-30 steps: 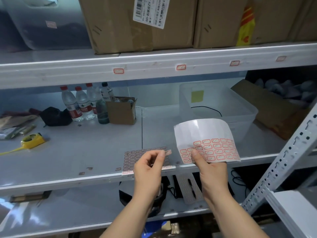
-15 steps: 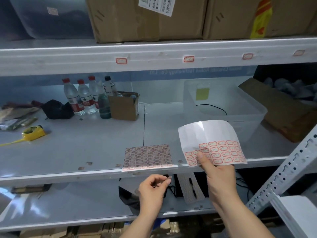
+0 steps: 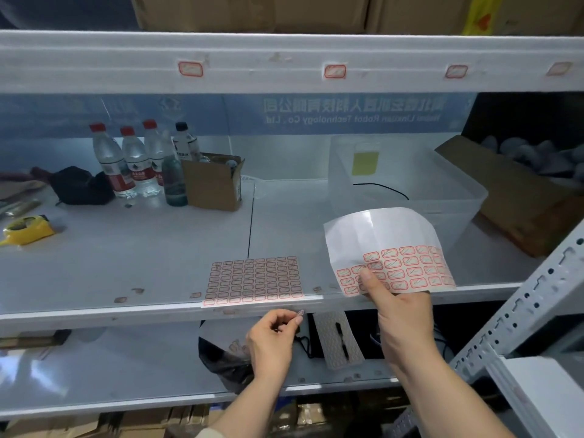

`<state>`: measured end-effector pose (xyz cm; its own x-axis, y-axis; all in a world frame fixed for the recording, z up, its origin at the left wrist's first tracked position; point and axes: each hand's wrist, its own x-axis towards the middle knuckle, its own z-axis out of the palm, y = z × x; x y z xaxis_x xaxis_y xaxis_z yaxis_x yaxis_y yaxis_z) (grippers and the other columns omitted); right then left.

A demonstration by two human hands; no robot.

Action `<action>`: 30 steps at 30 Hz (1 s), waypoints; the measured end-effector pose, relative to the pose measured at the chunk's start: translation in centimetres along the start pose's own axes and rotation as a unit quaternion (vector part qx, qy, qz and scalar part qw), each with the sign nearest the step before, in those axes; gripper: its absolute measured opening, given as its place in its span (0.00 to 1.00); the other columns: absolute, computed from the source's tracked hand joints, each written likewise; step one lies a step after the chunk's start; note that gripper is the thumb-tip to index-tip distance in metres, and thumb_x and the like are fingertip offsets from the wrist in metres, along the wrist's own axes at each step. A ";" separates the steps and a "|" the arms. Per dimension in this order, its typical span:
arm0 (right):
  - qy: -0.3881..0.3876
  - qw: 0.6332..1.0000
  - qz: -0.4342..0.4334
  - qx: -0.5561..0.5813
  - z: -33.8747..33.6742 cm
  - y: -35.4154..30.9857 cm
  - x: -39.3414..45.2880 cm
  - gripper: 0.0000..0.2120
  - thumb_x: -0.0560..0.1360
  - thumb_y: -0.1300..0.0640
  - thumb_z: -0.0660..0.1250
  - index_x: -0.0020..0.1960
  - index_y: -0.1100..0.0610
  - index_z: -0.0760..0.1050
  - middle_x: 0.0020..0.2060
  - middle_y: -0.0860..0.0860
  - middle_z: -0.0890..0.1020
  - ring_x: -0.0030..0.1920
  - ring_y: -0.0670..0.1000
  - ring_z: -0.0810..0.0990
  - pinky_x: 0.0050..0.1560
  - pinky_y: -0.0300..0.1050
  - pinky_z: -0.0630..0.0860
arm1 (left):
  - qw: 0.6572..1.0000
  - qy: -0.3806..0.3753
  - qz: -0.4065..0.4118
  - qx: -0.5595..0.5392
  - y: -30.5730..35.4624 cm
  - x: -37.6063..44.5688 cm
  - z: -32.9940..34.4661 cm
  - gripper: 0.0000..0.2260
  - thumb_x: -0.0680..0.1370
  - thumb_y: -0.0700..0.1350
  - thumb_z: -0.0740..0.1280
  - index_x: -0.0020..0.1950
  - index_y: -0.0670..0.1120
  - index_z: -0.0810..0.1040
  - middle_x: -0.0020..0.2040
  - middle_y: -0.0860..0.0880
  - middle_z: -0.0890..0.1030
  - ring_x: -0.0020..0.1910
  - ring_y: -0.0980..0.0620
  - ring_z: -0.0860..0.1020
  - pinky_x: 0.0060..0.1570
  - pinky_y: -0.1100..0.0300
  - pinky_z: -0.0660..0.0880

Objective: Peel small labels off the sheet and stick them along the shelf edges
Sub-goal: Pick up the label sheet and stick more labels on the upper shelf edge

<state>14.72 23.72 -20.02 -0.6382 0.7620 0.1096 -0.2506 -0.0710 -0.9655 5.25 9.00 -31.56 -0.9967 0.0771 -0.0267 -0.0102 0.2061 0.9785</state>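
Risk one: the label (image 3: pixel 299 312) pinched by the left hand (image 3: pixel 272 338) may fold and stick to itself or to a fingertip; it is small and only its tip shows past the fingers, so how much adhesive is exposed cannot be told. Risk two: it may go on crooked or off the line; the middle shelf edge (image 3: pixel 126 316) is a narrow strip just above the hand, and a tilted approach would leave the label skewed. Risk three: the sheet (image 3: pixel 384 245) held by the right hand (image 3: pixel 398 314) curls at its top; a loose grip would let it bend further or slip; its remaining labels fill only the lower rows.

Left hand: below the middle shelf edge, fingers curled, thumb and forefinger closed on the label, tip pointing up and right toward the edge; forearm enters from the bottom centre. Right hand: raised to the right of it, thumb (image 3: pixel 366 276) pressed on the sheet's lower left labels, fingers behind the sheet, presumably backing it; sheet held upright above the edge.

A second sheet (image 3: pixel 252 281) lies flat on the shelf, its near side at the edge, untouched; the top shelf edge (image 3: pixel 94 63) already carries four labels.
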 end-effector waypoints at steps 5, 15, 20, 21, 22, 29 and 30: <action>-0.008 1.000 0.005 0.006 0.2 0.1 0.7 0.19 0.71 0.59 0.77 0.61 0.52 0.80 0.54 0.42 0.88 0.54 0.43 0.86 0.54 0.38 0.78 | 1.000 0.025 0.004 0.006 -0.2 0.8 0.8 0.13 0.70 0.46 0.81 0.38 0.65 0.84 0.33 0.61 0.84 0.35 0.62 0.80 0.34 0.73 0.74; -0.024 1.000 0.008 -0.002 1.1 1.2 1.3 0.17 0.73 0.61 0.76 0.62 0.55 0.81 0.54 0.44 0.88 0.55 0.45 0.86 0.56 0.41 0.78 | 0.998 0.054 0.029 0.018 -0.7 0.6 1.5 0.15 0.71 0.47 0.80 0.41 0.70 0.82 0.35 0.65 0.84 0.36 0.63 0.80 0.35 0.75 0.73; -0.032 0.999 0.006 -0.009 1.3 1.7 1.3 0.17 0.73 0.62 0.76 0.61 0.55 0.81 0.54 0.44 0.88 0.55 0.45 0.86 0.56 0.41 0.78 | 0.997 0.063 0.024 0.037 -0.5 0.5 1.6 0.13 0.70 0.50 0.79 0.41 0.69 0.81 0.34 0.66 0.83 0.35 0.63 0.80 0.32 0.75 0.72; -0.033 0.999 0.004 -0.011 1.3 1.7 1.3 0.17 0.73 0.61 0.76 0.61 0.54 0.81 0.54 0.45 0.88 0.56 0.46 0.86 0.56 0.41 0.78 | 0.997 0.070 0.017 0.037 -0.5 0.5 1.6 0.12 0.70 0.51 0.80 0.41 0.68 0.80 0.34 0.65 0.82 0.34 0.63 0.80 0.31 0.74 0.71; -0.035 0.999 0.001 -0.014 1.2 1.7 1.3 0.17 0.73 0.61 0.76 0.61 0.54 0.81 0.54 0.45 0.88 0.56 0.46 0.86 0.57 0.42 0.78 | 0.996 0.080 0.008 0.037 -0.4 0.5 1.6 0.12 0.69 0.52 0.80 0.41 0.65 0.79 0.33 0.65 0.82 0.33 0.63 0.79 0.30 0.73 0.70; -0.041 0.999 0.013 -0.024 0.8 1.6 1.2 0.17 0.72 0.59 0.77 0.61 0.53 0.81 0.54 0.45 0.88 0.56 0.47 0.86 0.61 0.49 0.78 | 0.993 0.104 -0.015 0.061 0.0 0.5 1.5 0.14 0.66 0.54 0.81 0.38 0.60 0.75 0.35 0.68 0.81 0.35 0.64 0.80 0.34 0.73 0.66; -0.039 0.999 0.014 -0.024 0.8 1.6 1.1 0.17 0.72 0.59 0.77 0.61 0.54 0.81 0.54 0.46 0.88 0.56 0.48 0.86 0.62 0.51 0.79 | 0.992 0.105 -0.020 0.066 0.1 0.4 1.5 0.14 0.66 0.55 0.81 0.37 0.60 0.75 0.34 0.67 0.81 0.34 0.63 0.80 0.34 0.71 0.66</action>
<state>12.99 23.95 -21.26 -0.6992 0.7080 0.0991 -0.1986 -0.0593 -0.9783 4.94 10.50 -31.80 -0.9907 -0.1359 -0.0081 -0.0533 0.3324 0.9416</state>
